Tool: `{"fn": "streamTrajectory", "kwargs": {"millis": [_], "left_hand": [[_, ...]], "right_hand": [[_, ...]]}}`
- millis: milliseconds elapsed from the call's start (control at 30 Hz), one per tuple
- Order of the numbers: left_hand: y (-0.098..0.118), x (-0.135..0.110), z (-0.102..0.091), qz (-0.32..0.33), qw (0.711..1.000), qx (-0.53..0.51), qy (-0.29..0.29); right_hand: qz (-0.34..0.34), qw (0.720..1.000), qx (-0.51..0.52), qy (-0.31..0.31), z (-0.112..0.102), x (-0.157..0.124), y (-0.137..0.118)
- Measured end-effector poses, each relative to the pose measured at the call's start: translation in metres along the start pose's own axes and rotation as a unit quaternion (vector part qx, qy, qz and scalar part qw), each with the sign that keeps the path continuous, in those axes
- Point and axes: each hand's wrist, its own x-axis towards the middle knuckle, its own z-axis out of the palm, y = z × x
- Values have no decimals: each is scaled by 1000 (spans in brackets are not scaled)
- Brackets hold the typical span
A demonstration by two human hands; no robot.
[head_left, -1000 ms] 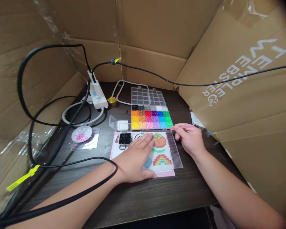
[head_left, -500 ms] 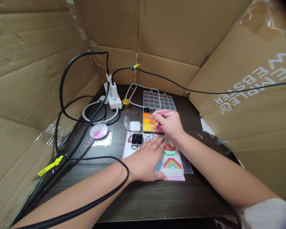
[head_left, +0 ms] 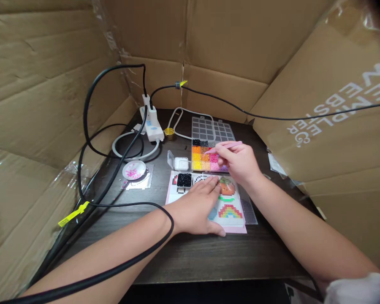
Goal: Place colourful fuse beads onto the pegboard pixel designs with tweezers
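Observation:
Pink tweezers (head_left: 230,145) are pinched in my right hand (head_left: 239,162), their tips over the orange and brown cells of a divided bead box (head_left: 196,156). Whether a bead sits between the tips is too small to tell. My left hand (head_left: 199,207) lies flat, fingers stretched, on a pattern sheet (head_left: 193,197) printed with pixel pictures, among them a rainbow (head_left: 230,211). An orange figure (head_left: 227,188) shows beside its fingertips. A small open box of black beads (head_left: 184,180) rests on the sheet's upper left. Just behind it stands a little clear box with white contents (head_left: 181,163).
At left, a white dish of pink beads (head_left: 134,170) sits on a clear pegboard (head_left: 145,179). A power strip (head_left: 153,126) and a gold tin (head_left: 169,134) stand behind. A black cable (head_left: 136,204) crosses over my left forearm. Cardboard walls (head_left: 221,90) enclose the table.
My right hand with the tweezers has shifted right, uncovering the pink cells and the orange figure. The left hand stays on the sheet. The whole view has moved slightly.

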Motion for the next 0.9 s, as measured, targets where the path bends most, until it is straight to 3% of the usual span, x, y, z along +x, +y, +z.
{"fn": "streamTrajectory", "kwargs": {"millis": [133, 233, 333, 533, 667, 733, 900], "left_hand": [[1, -1, -6, -17, 999, -39, -7], [0, -1, -10, -26, 998, -56, -14], [-2, 0, -13, -45, 996, -70, -23], [-10, 2, -16, -24, 996, -61, -53], [-14, 2, -14, -1, 997, -62, -41], [-15, 2, -12, 10, 997, -69, -34], [-13, 1, -14, -8, 995, -92, -33]], "right_hand": [[-8, 998, 28, 50, -38, -36, -3], [23, 999, -20, 29, -64, -68, 1], [28, 998, -60, 9, -75, -94, 9], [68, 996, -60, -18, -47, -109, 15], [-3, 997, -59, -51, -27, -107, 15], [-12, 997, -56, -43, -27, -107, 16], [72, 997, -26, 19, -37, -101, 18]]}}
